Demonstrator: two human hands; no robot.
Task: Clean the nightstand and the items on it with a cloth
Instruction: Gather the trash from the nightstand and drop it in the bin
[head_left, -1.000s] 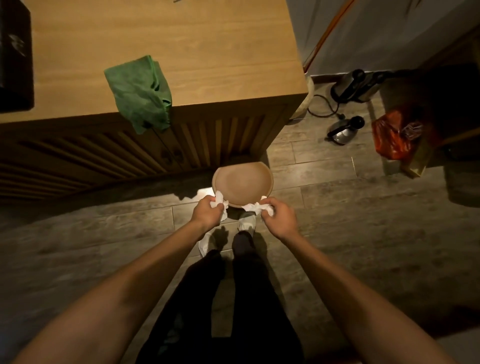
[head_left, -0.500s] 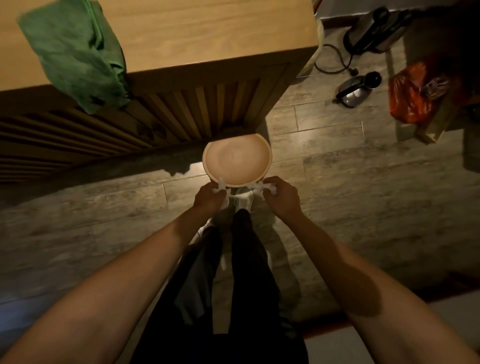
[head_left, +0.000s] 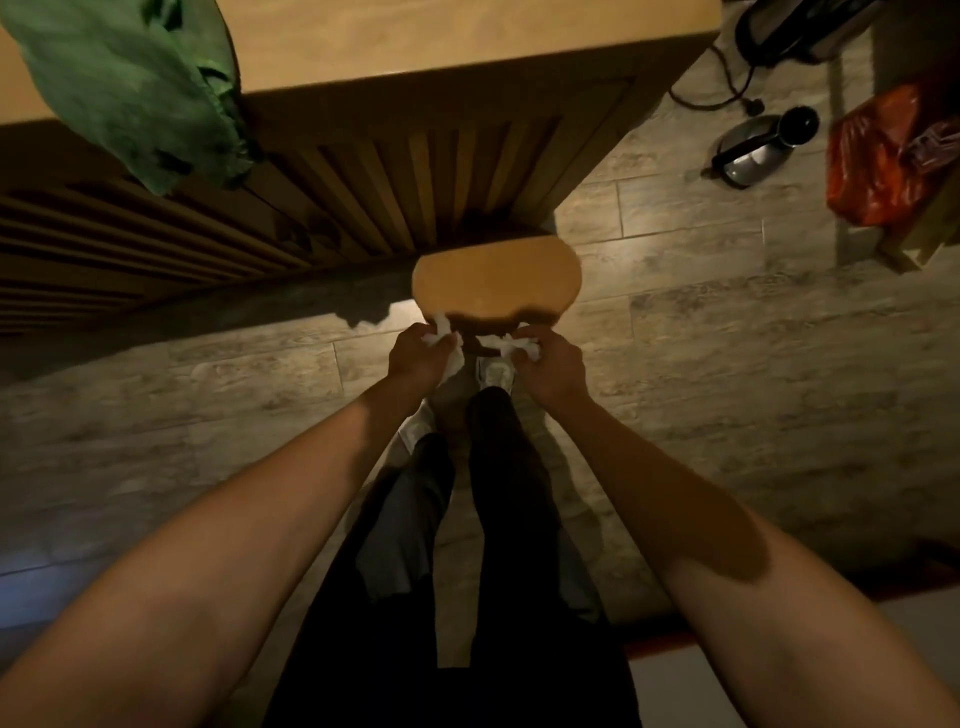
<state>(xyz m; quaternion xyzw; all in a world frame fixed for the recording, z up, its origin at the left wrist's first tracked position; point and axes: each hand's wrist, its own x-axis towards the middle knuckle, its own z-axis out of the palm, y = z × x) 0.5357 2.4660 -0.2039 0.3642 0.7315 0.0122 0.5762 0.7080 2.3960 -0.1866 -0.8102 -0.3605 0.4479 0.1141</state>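
A round tan plate (head_left: 496, 280) is held low over the floor, in front of the wooden nightstand (head_left: 467, 41). My left hand (head_left: 418, 358) grips its near left rim through crumpled white tissue (head_left: 444, 332). Through another white tissue (head_left: 511, 345), my right hand (head_left: 553, 371) grips the near right rim. The near rim lies in shadow. A green cloth (head_left: 130, 88) hangs over the nightstand's front edge at the upper left.
The nightstand has a slatted front (head_left: 415, 171). On the wood-look floor at the right lie a dark kettle (head_left: 763, 145) with a cable and an orange plastic bag (head_left: 878, 156). My legs in dark trousers and a light shoe (head_left: 493, 371) are below the plate.
The view has tipped downward, so the nightstand and green cloth sit higher and larger. The plate has tilted, now showing as a flatter oval. Both hands still hold its rim.
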